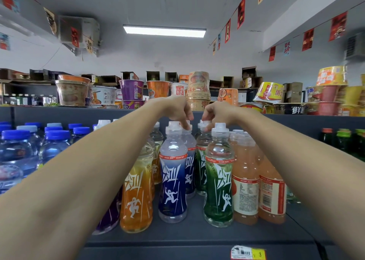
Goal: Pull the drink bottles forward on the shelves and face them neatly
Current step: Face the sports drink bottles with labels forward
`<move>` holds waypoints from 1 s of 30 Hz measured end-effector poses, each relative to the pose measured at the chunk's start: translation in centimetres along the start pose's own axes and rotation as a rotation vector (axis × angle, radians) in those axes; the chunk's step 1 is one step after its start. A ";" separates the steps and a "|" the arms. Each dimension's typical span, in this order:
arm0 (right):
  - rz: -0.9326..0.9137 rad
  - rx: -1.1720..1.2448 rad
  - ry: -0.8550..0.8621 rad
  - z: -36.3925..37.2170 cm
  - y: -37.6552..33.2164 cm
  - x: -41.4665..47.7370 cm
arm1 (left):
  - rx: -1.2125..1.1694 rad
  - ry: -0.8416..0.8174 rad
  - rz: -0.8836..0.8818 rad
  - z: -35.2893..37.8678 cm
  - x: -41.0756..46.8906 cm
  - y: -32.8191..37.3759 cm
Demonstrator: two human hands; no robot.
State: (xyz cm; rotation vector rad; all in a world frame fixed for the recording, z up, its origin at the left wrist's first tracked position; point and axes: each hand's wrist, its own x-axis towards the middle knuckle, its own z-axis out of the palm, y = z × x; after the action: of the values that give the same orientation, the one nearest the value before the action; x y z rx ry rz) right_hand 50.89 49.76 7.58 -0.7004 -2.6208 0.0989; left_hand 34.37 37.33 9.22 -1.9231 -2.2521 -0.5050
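Sports-drink bottles with white caps stand in rows on the dark shelf (197,238). In front are an orange bottle (136,196), a blue bottle (173,180) and a green bottle (218,184), with pink bottles (245,180) to the right. My left hand (175,109) reaches over them and pinches the cap of the second blue bottle (189,141) behind the front one. My right hand (215,114) pinches the cap of the second green bottle (201,147) in the back row. Both arms stretch far over the shelf.
Blue-capped water bottles (29,147) fill the left of the shelf, and dark green bottles (343,141) stand at the far right. Beyond the shelf's back panel sit stacked instant-noodle cups (197,90). A price tag (247,252) is on the front edge.
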 end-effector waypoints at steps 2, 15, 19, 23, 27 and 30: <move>0.002 -0.015 -0.002 0.0 0.0 0.1 | 0.005 -0.019 0.005 0.0 0.0 0.0; -0.057 -0.003 -0.073 -0.1 0.4 0.5 | 0.066 -0.054 0.025 -0.3 -0.3 0.0; -0.051 -0.022 -0.113 0.4 0.5 0.5 | 0.037 -0.084 0.019 -0.5 -0.5 0.2; -0.069 0.007 -0.150 1.0 0.7 0.4 | -0.019 -0.137 -0.013 0.3 -0.5 0.4; -0.089 0.068 -0.166 0.3 0.8 -0.1 | -0.045 -0.194 -0.059 -0.1 -0.8 0.7; -0.091 0.100 -0.174 0.1 0.6 -0.3 | -0.041 -0.220 -0.081 -0.4 -1.2 1.1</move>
State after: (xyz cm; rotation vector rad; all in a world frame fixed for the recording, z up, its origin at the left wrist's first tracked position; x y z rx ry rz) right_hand 51.38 50.08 7.28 -0.5600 -2.7862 0.2734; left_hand 35.59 36.25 9.39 -2.0027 -2.4802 -0.3674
